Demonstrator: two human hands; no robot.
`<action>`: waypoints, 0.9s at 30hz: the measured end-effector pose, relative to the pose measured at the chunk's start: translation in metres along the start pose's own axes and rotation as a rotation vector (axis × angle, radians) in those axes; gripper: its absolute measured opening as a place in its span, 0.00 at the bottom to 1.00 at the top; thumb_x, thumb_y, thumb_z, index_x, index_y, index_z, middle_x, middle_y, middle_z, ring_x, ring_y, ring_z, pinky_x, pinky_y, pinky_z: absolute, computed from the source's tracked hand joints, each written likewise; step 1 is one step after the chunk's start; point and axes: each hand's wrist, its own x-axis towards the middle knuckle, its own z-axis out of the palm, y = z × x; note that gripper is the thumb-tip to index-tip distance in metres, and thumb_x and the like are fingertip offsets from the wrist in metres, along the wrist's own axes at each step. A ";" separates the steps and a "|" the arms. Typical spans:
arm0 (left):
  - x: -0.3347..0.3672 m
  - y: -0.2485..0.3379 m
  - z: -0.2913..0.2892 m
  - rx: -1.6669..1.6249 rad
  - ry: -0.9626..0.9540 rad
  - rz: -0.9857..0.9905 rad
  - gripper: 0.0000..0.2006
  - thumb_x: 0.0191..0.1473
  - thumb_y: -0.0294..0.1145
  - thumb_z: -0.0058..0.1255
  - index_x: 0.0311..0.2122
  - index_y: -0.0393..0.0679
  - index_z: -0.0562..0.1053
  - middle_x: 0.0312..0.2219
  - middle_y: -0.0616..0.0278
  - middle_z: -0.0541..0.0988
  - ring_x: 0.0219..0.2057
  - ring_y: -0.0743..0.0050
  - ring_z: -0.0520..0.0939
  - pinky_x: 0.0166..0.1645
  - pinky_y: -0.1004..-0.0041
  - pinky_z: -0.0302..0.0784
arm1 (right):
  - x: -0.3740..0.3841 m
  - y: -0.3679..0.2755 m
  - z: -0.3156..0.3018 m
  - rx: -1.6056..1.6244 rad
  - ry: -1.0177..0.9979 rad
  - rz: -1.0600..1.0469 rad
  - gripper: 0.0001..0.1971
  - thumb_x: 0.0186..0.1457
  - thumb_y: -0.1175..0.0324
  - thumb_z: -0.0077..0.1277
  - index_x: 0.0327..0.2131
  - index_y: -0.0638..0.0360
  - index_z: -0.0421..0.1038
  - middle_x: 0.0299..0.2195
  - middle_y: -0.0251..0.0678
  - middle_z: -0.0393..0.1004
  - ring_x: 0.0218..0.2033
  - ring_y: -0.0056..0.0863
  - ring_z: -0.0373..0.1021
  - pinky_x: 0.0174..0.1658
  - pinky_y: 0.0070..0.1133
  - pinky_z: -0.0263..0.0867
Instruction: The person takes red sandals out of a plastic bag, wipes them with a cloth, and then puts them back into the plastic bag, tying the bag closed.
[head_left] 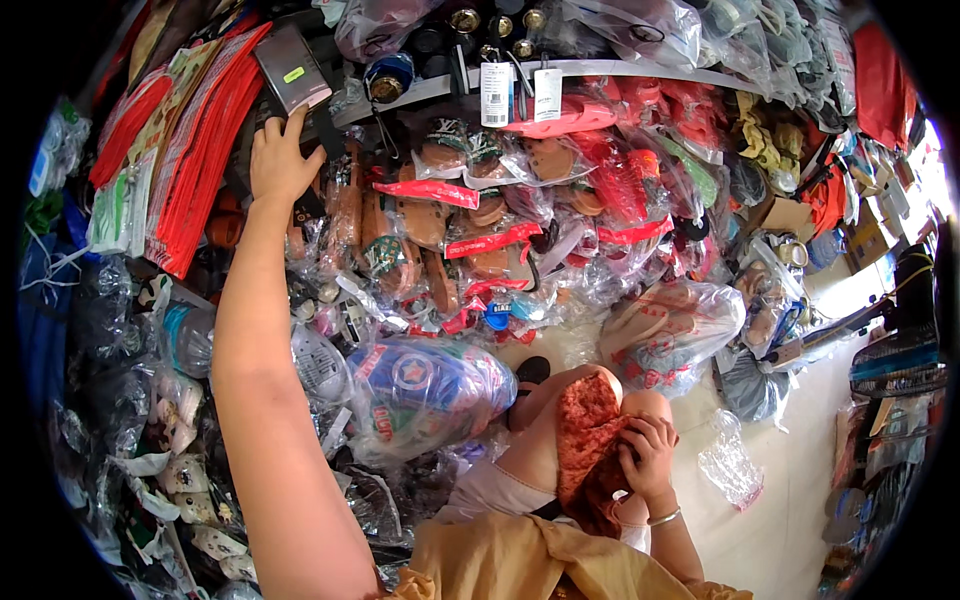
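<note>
My left hand (285, 158) reaches far out to the upper left. Its fingers are apart and the fingertips are at the lower edge of a flat dark-grey box-like thing (290, 65) with a small yellow-green label; whether they press on it I cannot make out. A stack of red-edged flat packets (205, 135) lies to the left of that box. On my bent knee, my right hand (648, 450), a bracelet at its wrist, has its fingers curled over a crumpled rust-red cloth (585, 440). The cloth drapes across my thigh, and part of it is hidden under the hand.
Plastic-bagged brown sandals (425, 220) hang in rows ahead, below a pale shelf edge (660, 70). A bulging blue bag (425, 390) in clear wrap and a clear bag of shoes (670, 335) lie before me. Loose plastic wrap (732, 460) is on the pale floor (790, 500).
</note>
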 end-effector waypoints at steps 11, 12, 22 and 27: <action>0.000 -0.002 -0.001 0.001 -0.040 -0.018 0.35 0.43 0.42 0.60 0.60 0.59 0.64 0.45 0.56 0.68 0.49 0.53 0.69 0.54 0.61 0.68 | -0.001 0.001 0.001 0.022 0.005 -0.010 0.12 0.42 0.71 0.56 0.34 0.54 0.74 0.43 0.34 0.73 0.52 0.39 0.65 0.56 0.40 0.53; -0.002 -0.003 0.000 -0.001 -0.035 -0.020 0.35 0.43 0.42 0.60 0.60 0.58 0.64 0.45 0.56 0.68 0.49 0.53 0.69 0.54 0.61 0.68 | 0.000 -0.001 0.000 0.017 0.005 -0.010 0.12 0.42 0.71 0.56 0.34 0.54 0.74 0.43 0.34 0.73 0.52 0.39 0.65 0.56 0.40 0.53; 0.000 -0.002 -0.001 0.011 -0.041 0.012 0.34 0.46 0.43 0.58 0.60 0.56 0.62 0.46 0.53 0.68 0.48 0.50 0.70 0.53 0.59 0.68 | 0.000 0.000 0.001 0.018 -0.002 -0.007 0.12 0.42 0.70 0.56 0.35 0.54 0.75 0.43 0.35 0.73 0.52 0.40 0.65 0.56 0.40 0.53; 0.001 -0.002 0.000 0.012 -0.033 0.018 0.34 0.46 0.42 0.58 0.60 0.56 0.62 0.45 0.53 0.69 0.48 0.50 0.70 0.53 0.59 0.68 | 0.000 0.001 0.001 0.019 0.003 -0.006 0.12 0.42 0.70 0.56 0.35 0.55 0.75 0.43 0.35 0.73 0.52 0.40 0.65 0.56 0.40 0.53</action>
